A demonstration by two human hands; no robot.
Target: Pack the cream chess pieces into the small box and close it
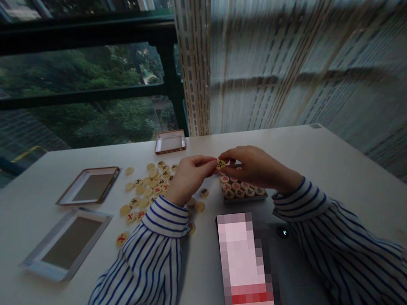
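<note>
Between the fingertips of both hands is a round yellowish xiangqi piece with a dark character. My left hand is closed in a pinch at its left side. From the right, my right hand pinches the same piece, above a box of xiangqi pieces. Rows of pale pieces with red and black characters fill the visible front of that box; my right hand covers its back part. Loose xiangqi pieces, some face up and some blank side up, lie scattered left of and partly behind my left hand and sleeve.
On the table's left are a brown-rimmed tray and a grey-white tray. A small brown-rimmed box part lies at the far edge. A phone-like object with a blurred screen is in front. Behind stand a railing and a curtain.
</note>
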